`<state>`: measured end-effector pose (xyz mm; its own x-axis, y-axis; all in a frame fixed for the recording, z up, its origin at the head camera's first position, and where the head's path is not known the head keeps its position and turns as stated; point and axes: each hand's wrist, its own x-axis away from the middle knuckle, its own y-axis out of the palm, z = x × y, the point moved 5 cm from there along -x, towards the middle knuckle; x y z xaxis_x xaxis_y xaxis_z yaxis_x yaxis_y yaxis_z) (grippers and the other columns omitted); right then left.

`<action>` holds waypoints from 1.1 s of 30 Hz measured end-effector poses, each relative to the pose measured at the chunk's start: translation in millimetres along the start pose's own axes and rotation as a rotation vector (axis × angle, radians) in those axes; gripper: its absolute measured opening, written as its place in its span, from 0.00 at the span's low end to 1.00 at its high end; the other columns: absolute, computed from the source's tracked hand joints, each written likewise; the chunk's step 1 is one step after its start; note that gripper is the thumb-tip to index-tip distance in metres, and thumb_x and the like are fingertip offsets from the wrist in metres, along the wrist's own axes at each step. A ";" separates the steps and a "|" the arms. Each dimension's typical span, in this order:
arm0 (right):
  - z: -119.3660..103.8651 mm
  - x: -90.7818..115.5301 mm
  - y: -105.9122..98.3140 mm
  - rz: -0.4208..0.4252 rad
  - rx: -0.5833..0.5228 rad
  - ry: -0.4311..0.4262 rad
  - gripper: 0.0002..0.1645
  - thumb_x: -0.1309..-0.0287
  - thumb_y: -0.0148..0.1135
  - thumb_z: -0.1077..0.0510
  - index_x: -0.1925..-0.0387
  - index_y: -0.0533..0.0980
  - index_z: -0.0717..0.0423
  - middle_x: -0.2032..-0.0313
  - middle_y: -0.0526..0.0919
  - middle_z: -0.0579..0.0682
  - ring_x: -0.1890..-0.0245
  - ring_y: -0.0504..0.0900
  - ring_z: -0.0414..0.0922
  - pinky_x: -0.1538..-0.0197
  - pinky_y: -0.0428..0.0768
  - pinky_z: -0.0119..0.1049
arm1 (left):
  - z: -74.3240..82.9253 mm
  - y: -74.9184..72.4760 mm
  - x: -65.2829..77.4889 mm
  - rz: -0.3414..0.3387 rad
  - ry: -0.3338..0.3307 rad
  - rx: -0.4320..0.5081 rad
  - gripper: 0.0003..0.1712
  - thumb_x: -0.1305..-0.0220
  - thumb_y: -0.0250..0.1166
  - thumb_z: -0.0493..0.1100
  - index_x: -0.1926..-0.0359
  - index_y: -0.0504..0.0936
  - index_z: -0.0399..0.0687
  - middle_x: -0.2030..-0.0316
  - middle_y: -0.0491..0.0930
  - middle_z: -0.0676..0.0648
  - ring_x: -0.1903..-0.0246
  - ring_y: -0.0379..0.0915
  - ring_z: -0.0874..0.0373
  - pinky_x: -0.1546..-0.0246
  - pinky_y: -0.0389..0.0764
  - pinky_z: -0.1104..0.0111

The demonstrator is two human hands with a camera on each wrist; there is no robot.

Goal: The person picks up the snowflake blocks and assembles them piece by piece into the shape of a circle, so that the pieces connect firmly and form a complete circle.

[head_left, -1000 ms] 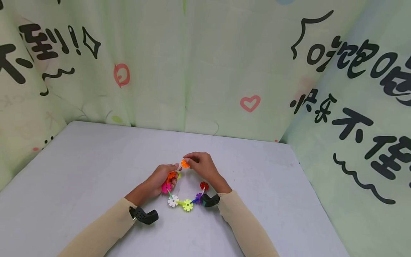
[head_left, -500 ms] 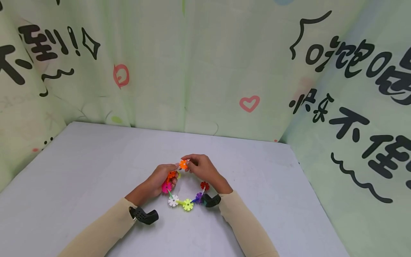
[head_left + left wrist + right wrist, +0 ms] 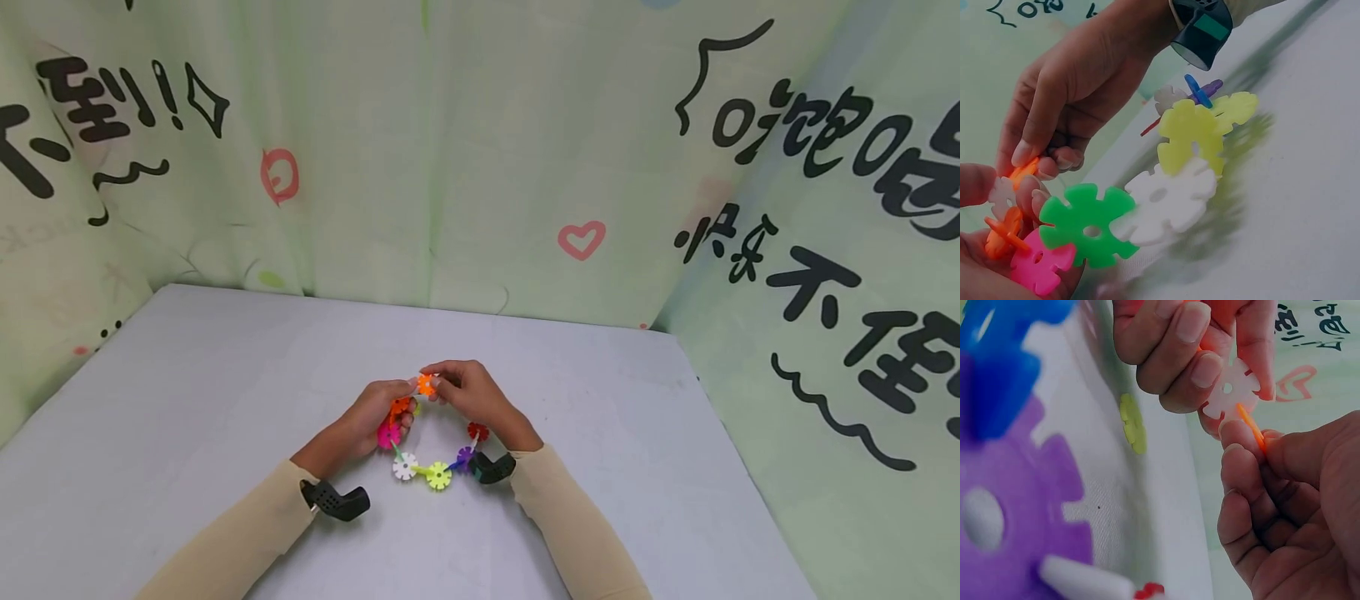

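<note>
In the head view, my left hand (image 3: pixel 378 412) holds one end of a chain of notched plastic snowflake discs. Its thumb and fingers pinch a white disc (image 3: pixel 1230 394) at that end, beside another orange disc (image 3: pixel 1005 234) and a pink disc (image 3: pixel 1041 259). Between thumb and forefinger, my right hand (image 3: pixel 477 393) pinches an orange disc (image 3: pixel 1250 428). Its edge meets the white disc's rim; how deep it sits in a notch I cannot tell. The chain curves on through green (image 3: pixel 1088 228), white (image 3: pixel 1169 201) and yellow (image 3: pixel 1190 134) discs.
A purple disc (image 3: pixel 465 459) and a red disc (image 3: pixel 477 432) form the chain's other end, close to my right wrist. A yellow disc (image 3: pixel 1134 424) lies near my left fingers. The white table (image 3: pixel 225 375) backs onto a printed curtain (image 3: pixel 487 150).
My right hand has shifted slightly left, bringing the orange disc up against the white disc in my left hand. The left hand has stayed almost still.
</note>
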<state>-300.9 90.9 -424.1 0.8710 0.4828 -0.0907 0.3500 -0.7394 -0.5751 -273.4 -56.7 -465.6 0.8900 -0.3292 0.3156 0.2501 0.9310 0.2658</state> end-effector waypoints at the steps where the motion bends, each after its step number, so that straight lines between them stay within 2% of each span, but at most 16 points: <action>1: -0.1 -0.4 0.8 -0.002 -0.002 0.007 0.14 0.31 0.54 0.64 0.48 0.80 0.58 0.72 0.83 0.46 0.71 0.79 0.47 0.63 0.79 0.34 | -0.1 -0.9 0.1 0.005 0.001 -0.004 0.18 0.26 0.50 0.47 0.48 0.68 0.34 0.71 0.69 0.47 0.79 0.65 0.59 0.80 0.71 0.74; 7: -3.4 -0.7 3.5 -0.010 -0.034 0.033 0.14 0.31 0.54 0.63 0.49 0.80 0.58 0.72 0.83 0.47 0.70 0.80 0.45 0.61 0.80 0.33 | -0.3 -3.6 -0.7 0.002 0.022 -0.017 0.17 0.26 0.50 0.47 0.51 0.68 0.35 0.73 0.68 0.47 0.80 0.64 0.60 0.79 0.70 0.74; 11: -8.2 -0.1 1.6 0.001 -0.043 0.029 0.14 0.32 0.53 0.65 0.50 0.81 0.59 0.72 0.83 0.48 0.70 0.80 0.47 0.62 0.80 0.33 | 2.1 -2.2 -1.1 -0.026 0.066 -0.038 0.16 0.25 0.49 0.47 0.54 0.69 0.35 0.73 0.68 0.48 0.80 0.64 0.60 0.79 0.71 0.74; 16: -9.6 -1.1 3.7 -0.020 -0.033 0.023 0.15 0.32 0.52 0.66 0.48 0.80 0.60 0.69 0.83 0.47 0.70 0.81 0.46 0.62 0.80 0.32 | 3.5 -0.4 0.3 -0.007 0.078 -0.051 0.15 0.25 0.48 0.44 0.56 0.69 0.34 0.74 0.67 0.47 0.79 0.64 0.59 0.80 0.70 0.73; 22: -7.9 0.3 -2.8 0.006 -0.037 -0.006 0.15 0.32 0.53 0.65 0.48 0.80 0.60 0.72 0.83 0.48 0.70 0.81 0.50 0.60 0.81 0.39 | 4.0 4.3 -1.3 -0.025 0.105 -0.070 0.18 0.24 0.48 0.47 0.55 0.69 0.32 0.74 0.68 0.47 0.80 0.65 0.59 0.79 0.72 0.72; 26: -5.0 0.3 -5.2 -0.012 -0.040 -0.012 0.16 0.33 0.52 0.66 0.48 0.80 0.59 0.72 0.84 0.49 0.69 0.81 0.53 0.60 0.81 0.42 | 3.3 3.9 -2.1 0.003 0.095 -0.082 0.19 0.25 0.50 0.47 0.54 0.70 0.30 0.75 0.70 0.47 0.80 0.66 0.59 0.79 0.73 0.72; 33: 1.3 0.2 -7.6 -0.010 -0.034 0.009 0.15 0.33 0.53 0.64 0.49 0.80 0.58 0.71 0.85 0.51 0.69 0.82 0.52 0.61 0.81 0.43 | 4.6 1.4 -0.3 0.056 0.095 -0.088 0.19 0.27 0.55 0.46 0.48 0.72 0.31 0.72 0.72 0.45 0.79 0.70 0.58 0.77 0.76 0.72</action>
<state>-303.8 97.3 -420.8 0.8705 0.4860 -0.0779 0.3698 -0.7502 -0.5481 -275.0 -56.0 -461.1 0.9345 -0.2635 0.2393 0.2274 0.9592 0.1681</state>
